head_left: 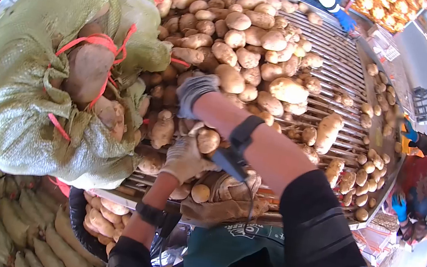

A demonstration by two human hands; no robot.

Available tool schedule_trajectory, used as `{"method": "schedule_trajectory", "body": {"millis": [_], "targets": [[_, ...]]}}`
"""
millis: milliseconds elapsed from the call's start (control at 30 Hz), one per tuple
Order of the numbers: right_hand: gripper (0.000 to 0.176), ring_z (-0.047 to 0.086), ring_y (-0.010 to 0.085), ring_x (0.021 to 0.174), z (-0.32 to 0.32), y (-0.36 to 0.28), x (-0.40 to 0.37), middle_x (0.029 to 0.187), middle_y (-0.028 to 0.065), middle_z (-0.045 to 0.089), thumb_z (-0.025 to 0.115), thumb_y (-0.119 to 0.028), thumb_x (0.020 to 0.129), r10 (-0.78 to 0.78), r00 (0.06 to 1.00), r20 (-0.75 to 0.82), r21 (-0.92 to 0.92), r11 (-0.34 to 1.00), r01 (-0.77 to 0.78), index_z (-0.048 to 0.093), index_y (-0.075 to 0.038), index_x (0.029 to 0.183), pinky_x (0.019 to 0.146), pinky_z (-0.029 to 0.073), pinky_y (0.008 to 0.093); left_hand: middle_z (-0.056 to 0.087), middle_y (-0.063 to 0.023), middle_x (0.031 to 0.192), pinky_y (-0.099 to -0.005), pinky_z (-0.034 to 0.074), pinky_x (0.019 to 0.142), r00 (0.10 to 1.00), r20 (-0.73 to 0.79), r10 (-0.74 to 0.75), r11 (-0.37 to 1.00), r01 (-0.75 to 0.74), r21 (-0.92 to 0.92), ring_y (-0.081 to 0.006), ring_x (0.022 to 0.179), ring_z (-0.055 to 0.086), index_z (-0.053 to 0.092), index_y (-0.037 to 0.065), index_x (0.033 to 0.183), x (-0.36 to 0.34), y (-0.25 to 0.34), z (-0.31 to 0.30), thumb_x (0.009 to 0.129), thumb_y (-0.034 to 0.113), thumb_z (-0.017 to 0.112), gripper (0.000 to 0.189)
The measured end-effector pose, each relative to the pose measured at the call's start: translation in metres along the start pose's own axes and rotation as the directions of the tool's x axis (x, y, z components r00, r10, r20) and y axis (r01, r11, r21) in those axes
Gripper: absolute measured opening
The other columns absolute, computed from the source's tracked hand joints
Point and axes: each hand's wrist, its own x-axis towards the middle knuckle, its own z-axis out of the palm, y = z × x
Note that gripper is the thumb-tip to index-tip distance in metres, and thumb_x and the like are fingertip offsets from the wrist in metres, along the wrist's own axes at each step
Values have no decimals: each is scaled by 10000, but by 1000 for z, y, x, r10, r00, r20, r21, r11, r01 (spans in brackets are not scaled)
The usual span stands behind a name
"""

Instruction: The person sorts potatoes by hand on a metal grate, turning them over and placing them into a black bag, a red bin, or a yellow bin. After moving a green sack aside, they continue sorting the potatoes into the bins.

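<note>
A large heap of potatoes (248,58) covers the slatted sorting table (342,59) in front of me. My left hand (184,157), in a pale work glove, is low at the near side of the heap, with its fingers closed around a potato (208,140). Just above it my right hand (196,93), in a grey glove, reaches leftward into the heap and touches the potatoes. Its fingers are mostly hidden, so their grip does not show. A knobbly potato (162,130) lies left of both hands.
Bulging green mesh sacks (16,74) with red ties stand on the left. Below the table edge is a black-rimmed container of potatoes (78,218); filled sacks (41,235) lie behind it. A brown cloth (219,201) rests at the near edge. Blue-gloved co-workers stand at the far side and right.
</note>
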Motion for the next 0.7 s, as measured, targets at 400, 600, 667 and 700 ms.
{"method": "schedule_trajectory", "body": {"millis": [400, 600, 667, 700], "targets": [[293, 671, 352, 973, 90, 193, -98, 1055, 157, 679, 690, -234, 722, 222, 975, -12, -283, 934, -216, 749, -117, 984, 829, 537, 477, 629, -220, 1174, -438, 536, 825, 902, 95, 420, 870, -431, 240, -315, 1058, 618, 637, 19, 1148, 76, 140, 119, 630, 469, 850, 719], [331, 497, 376, 1236, 136, 312, -206, 1361, 163, 507, 713, -325, 757, 272, 915, -296, -82, 948, -308, 729, -174, 1051, 1032, 439, 458, 365, -218, 1469, -573, 415, 974, 770, 15, 638, 691, -582, 429, -373, 1392, 323, 511, -21, 1312, 68, 202, 207, 727, 523, 746, 832], [348, 434, 393, 1306, 157, 333, -236, 1424, 146, 478, 721, -358, 773, 375, 857, -355, 54, 923, -382, 728, -208, 1087, 1096, 395, 457, 330, -219, 1489, -568, 300, 1073, 712, 191, 676, 626, -692, 359, -376, 1403, 302, 445, 5, 1391, 55, 209, 203, 787, 516, 696, 829], [354, 434, 404, 1302, 173, 348, -247, 1436, 145, 466, 720, -352, 777, 396, 825, -403, 105, 915, -388, 723, -217, 1105, 1102, 394, 453, 323, -225, 1491, -552, 275, 1090, 681, 147, 717, 635, -725, 266, -371, 1414, 285, 432, 27, 1410, 50, 203, 207, 826, 427, 693, 754]]}}
